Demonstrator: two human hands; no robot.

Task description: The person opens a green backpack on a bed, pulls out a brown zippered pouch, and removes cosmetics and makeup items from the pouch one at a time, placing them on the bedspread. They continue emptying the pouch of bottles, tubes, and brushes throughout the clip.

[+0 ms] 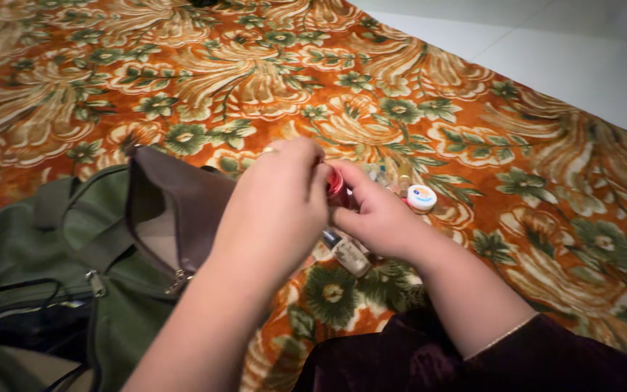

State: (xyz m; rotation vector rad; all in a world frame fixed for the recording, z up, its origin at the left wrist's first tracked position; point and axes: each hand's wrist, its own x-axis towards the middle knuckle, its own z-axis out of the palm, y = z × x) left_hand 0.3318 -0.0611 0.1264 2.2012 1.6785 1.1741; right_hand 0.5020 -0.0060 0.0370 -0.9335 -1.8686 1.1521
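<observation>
An orange bedspread (255,80) patterned with cream plumes and green flowers covers the whole surface, running up to a pale tiled floor (567,58) at the upper right. An olive-green bag (30,239) lies on the spread at the left, its zip open and a brown inner flap (175,196) turned up. Near the middle a small clear bottle with a dark cap (348,252) rests on its side, and just beyond it sits a little round white pot with a blue-marked lid (421,197). A few more small clear bottles (390,174) lie beside the pot (too blurred to count).
</observation>
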